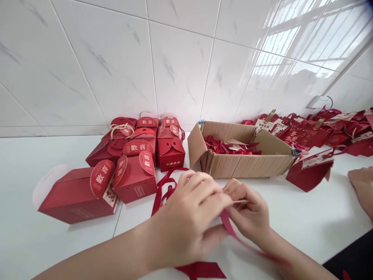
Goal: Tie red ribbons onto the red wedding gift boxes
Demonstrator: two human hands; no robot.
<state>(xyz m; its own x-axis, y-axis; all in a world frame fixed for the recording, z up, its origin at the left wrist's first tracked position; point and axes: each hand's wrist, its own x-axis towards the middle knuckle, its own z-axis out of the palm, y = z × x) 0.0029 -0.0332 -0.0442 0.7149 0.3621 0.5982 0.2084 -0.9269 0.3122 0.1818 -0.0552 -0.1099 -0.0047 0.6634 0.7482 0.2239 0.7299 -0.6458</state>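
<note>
My left hand [189, 217] and my right hand [250, 212] meet low in the middle of the view, over a white tiled surface. Both pinch a red ribbon [163, 186], which loops out to the left of my left hand and trails down to the right under my right wrist. A thin pale strip, perhaps a card tag [240, 201], sticks out between my right fingers. A flat red piece [201, 269] lies below my left hand, partly hidden.
Several folded red gift boxes [134, 175] stand at the left against the tiled wall. An open cardboard box [241, 161] holds red ribbons. Flat red boxes [309, 136] pile up at the right. Another person's hand [363, 186] rests at the right edge.
</note>
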